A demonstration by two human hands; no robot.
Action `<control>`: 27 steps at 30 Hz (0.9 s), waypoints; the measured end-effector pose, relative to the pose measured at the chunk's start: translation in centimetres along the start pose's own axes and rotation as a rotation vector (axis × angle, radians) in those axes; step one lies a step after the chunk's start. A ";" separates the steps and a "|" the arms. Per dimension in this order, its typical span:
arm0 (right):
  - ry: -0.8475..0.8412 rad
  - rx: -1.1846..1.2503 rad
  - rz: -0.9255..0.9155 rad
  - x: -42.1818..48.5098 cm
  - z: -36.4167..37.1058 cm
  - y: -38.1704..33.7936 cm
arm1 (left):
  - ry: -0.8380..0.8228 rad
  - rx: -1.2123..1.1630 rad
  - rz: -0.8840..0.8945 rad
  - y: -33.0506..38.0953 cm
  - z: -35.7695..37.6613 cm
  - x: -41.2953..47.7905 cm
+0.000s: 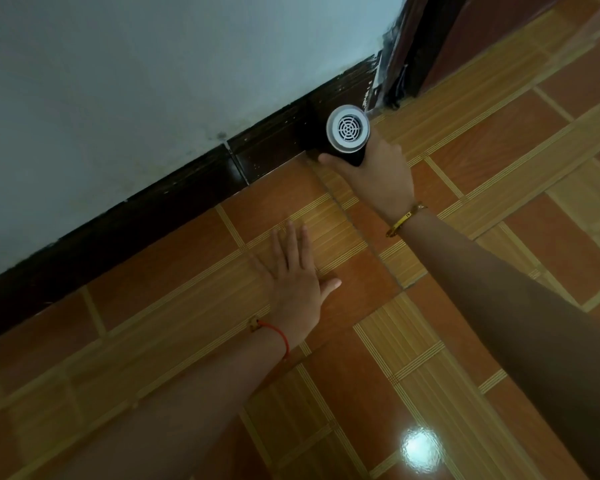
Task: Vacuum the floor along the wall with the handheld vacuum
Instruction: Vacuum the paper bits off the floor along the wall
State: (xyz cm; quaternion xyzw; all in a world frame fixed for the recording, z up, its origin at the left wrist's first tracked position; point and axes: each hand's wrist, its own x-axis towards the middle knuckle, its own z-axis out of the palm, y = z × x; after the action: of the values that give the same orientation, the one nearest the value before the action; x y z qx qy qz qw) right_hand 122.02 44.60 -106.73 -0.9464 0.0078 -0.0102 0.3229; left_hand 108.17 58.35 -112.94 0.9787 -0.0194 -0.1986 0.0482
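Head view. The right hand (378, 174) grips the handheld vacuum (349, 133), its fingers (329, 160) curled round the dark body. The grey round vent end faces the camera. The nozzle end is hidden behind the body, so contact with the floor (499, 174) cannot be confirmed. The vacuum sits right at the dark baseboard (153, 216) where it meets the tiles, under the pale wall (153, 64), near a dark door frame (430, 46) at the far end of the run.

The left hand (291, 275) lies flat on the floor, fingers straight and slightly spread, holding nothing. It appears to serve as a brace. It is nearer the camera than the vacuum and apart from it. There is a yellow band (404, 218) on the right wrist and a red string (278, 332) on the left.

Step in hand, as judged: working the floor edge along the baseboard, close to the door-frame corner. How much of the edge is already done cannot be told from this view.

Next move calls for:
- keeping the nozzle low and tight to the baseboard joint
- drawing the vacuum steadily along the wall line
- shifting the bracing left hand along as reach runs out
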 end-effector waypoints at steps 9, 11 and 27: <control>0.086 -0.007 0.033 -0.6 0.3 -0.5 | 0.025 -0.064 0.011 -0.1 0.1 0.0; 0.036 -0.008 -0.021 -1.2 0.4 -1.0 | 0.032 -0.075 0.012 -0.1 0.1 0.0; -0.024 0.052 -0.004 -5.9 1.6 -3.6 | 0.234 -0.123 0.078 -7.5 1.0 -4.2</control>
State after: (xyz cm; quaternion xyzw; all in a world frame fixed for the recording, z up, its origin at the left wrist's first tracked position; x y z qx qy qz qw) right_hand 116.20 48.52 -105.86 -0.9377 0.0018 0.0001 0.3474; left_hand 104.06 65.94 -112.97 0.9889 -0.0392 -0.0819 0.1175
